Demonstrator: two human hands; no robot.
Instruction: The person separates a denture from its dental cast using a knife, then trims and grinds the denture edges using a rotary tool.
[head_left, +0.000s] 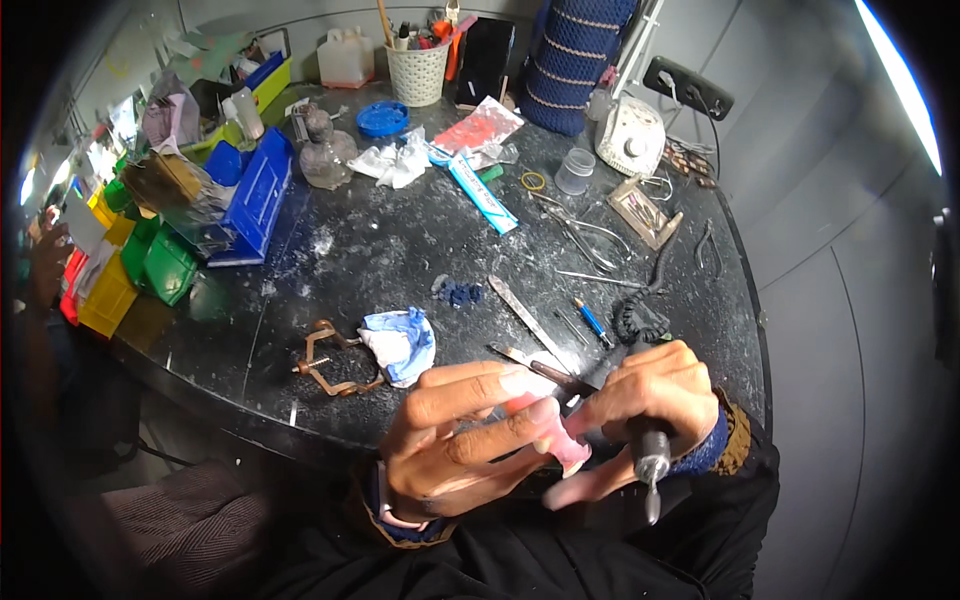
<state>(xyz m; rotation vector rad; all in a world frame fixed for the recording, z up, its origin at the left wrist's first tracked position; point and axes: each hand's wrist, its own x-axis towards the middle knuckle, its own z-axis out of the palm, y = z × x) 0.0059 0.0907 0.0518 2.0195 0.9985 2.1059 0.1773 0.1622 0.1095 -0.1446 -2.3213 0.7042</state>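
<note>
The pink denture base point(568, 452) sits between the two hands, above the near edge of the black worktop point(360, 240). The left hand point(455, 435) is half closed, pinching it in the fingertips with the palm clear — probably so that most of its surface stays exposed. The right hand point(650, 395) is curled round a rotary handpiece point(650, 447), whose metal bur points to 6 o'clock, apparently to keep the tip off the denture base; its thumb and forefinger reach toward the piece, though I cannot tell whether both touch it. Just beyond, at 12 o'clock from that hand, a black coiled cord point(640, 315) lies slack, which likely lets the tool turn freely. A wax knife point(525, 315) and a blue pencil point(592, 322) lie between 11 and 1 o'clock from the hands, within easy reach, while a brass articulator point(347, 388) and a white-and-blue cast point(400, 345) sit aside near 10 o'clock.
</note>
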